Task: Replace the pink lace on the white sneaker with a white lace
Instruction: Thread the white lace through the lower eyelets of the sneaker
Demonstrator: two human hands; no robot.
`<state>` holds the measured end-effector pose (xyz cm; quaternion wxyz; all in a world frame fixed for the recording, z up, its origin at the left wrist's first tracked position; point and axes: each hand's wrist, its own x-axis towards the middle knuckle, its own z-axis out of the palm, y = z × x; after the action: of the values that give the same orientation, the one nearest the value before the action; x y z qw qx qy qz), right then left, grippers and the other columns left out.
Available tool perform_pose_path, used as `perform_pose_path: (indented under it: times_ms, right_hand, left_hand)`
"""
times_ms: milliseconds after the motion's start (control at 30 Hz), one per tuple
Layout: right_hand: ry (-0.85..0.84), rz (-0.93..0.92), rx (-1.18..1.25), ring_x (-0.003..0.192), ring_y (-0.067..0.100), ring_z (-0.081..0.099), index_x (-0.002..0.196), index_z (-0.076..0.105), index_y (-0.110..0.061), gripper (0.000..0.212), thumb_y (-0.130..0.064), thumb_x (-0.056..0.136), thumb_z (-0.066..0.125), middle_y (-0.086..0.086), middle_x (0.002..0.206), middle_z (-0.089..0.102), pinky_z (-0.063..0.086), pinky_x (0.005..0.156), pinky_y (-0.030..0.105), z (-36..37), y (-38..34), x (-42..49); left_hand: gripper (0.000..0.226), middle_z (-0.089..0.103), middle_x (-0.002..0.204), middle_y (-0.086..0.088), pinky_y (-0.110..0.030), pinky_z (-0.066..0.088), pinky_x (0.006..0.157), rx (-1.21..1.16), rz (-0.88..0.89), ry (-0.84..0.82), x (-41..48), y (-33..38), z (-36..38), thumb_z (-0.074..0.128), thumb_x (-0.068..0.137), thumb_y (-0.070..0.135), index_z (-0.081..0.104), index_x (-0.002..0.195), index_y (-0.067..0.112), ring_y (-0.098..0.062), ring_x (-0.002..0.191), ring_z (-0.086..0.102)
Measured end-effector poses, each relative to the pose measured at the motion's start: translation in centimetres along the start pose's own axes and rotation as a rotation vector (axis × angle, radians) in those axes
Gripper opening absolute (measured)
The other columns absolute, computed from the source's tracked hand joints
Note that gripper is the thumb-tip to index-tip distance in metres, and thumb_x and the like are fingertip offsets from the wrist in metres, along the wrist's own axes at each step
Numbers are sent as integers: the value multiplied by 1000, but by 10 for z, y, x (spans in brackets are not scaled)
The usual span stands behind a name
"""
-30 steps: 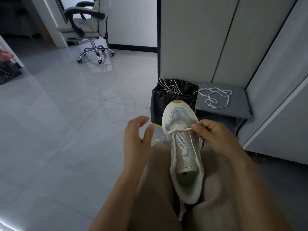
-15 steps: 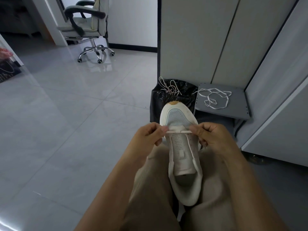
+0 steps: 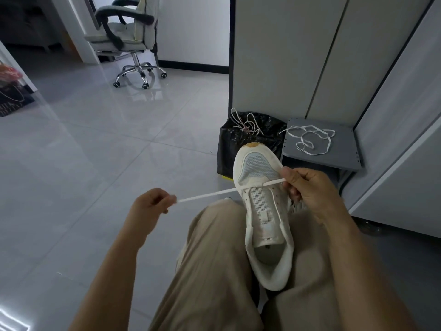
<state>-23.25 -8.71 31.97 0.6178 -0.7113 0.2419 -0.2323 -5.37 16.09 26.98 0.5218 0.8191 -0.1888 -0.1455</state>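
Note:
The white sneaker [image 3: 263, 211] lies between my knees, toe pointing away. A white lace [image 3: 210, 194] runs through its front eyelets and stretches taut to the left. My left hand [image 3: 152, 203] pinches the lace's left end, well left of the shoe. At the shoe's right side, my right hand [image 3: 307, 187] pinches the lace's other part by the front eyelets. The pink lace [image 3: 245, 125] lies in a tangle on the black bag-lined bin [image 3: 229, 149] beyond the toe.
Another white lace [image 3: 310, 139] lies loose on a low grey shelf [image 3: 343, 154] right of the bin. Grey cabinet panels [image 3: 298, 56] rise behind. An office chair [image 3: 126, 37] stands far left on the glossy tiled floor [image 3: 83, 163].
My left hand came to the shoe, took the lace end, and has pulled it out to the left, drawing the lace taut. My right hand stayed at the front eyelets.

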Motion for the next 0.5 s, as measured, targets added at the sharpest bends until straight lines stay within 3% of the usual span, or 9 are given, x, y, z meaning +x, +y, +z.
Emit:
perform_pose_path:
  times_ms: [67,133,200,333,433,500]
  right_hand:
    - [18,-26,8,41,4,35,57,57,-8,37,-40,73,58,-6,41,44,33,44,12,3,1,0]
    - [23,-53,19,41,3,35,57,57,-9,34,-39,74,58,-8,42,46,33,44,11,5,1,-1]
    - [25,-74,25,41,1,36,56,57,-11,33,-37,76,58,-9,42,47,33,45,10,6,0,-2]
    - [44,-79,23,41,2,37,57,56,-10,33,-32,81,58,-8,42,47,34,46,10,4,1,-5]
    - [32,-29,63,39,2,34,59,55,-5,36,-34,79,57,-7,40,45,33,44,11,1,4,-5]
    - [-11,-3,111,38,2,31,58,57,-5,36,-38,74,59,-7,39,41,32,43,12,-1,5,-5]
  left_hand:
    - [11,59,79,-5,-20,39,66,207,54,-40,-4,13,16,62,87,11,62,76,14,-14,72,55]
    - [8,61,90,0,-12,40,70,171,151,-69,-12,39,38,57,90,14,64,86,15,-7,81,56]
    - [14,61,82,8,-6,38,65,50,219,-117,-22,68,62,53,93,19,60,81,21,5,72,53]
    - [25,56,72,4,-19,41,61,56,186,-244,-33,104,94,51,90,40,47,75,21,-6,64,50]
    - [26,54,66,3,-22,44,59,49,155,-308,-32,105,91,54,91,32,51,77,11,-8,59,50]
    - [24,48,57,3,-19,41,58,-210,93,-327,-32,102,85,54,92,20,50,72,9,-10,56,46]
